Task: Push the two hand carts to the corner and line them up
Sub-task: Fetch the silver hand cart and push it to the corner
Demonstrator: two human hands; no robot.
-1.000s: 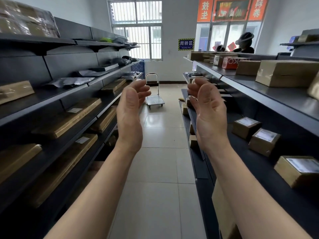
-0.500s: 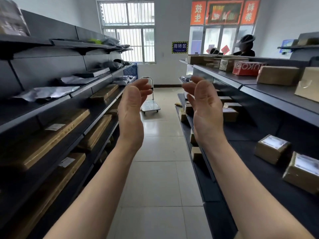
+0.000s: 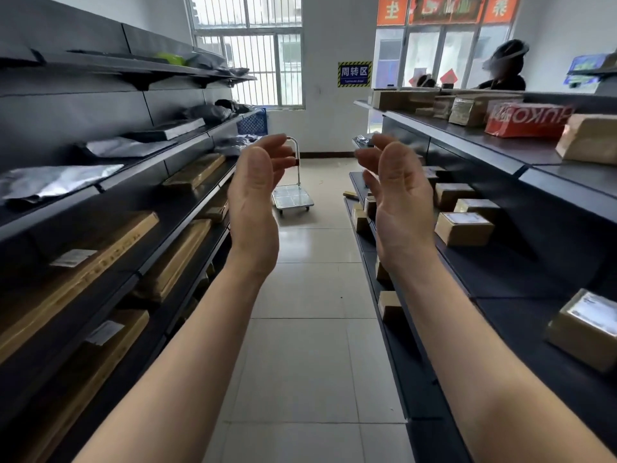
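Head view: left hand point(image 3: 255, 202) partly hides the far hand cart point(image 3: 293, 199).

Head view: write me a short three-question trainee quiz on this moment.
1. True or false: the left hand and the right hand both hold nothing.
2. Where does the hand cart stand? A: at the aisle's far end. B: beside the person's feet. C: on a shelf.
3. Fill in: the orange box lies on the ___ shelving.
Key: 1 true; 2 A; 3 right.
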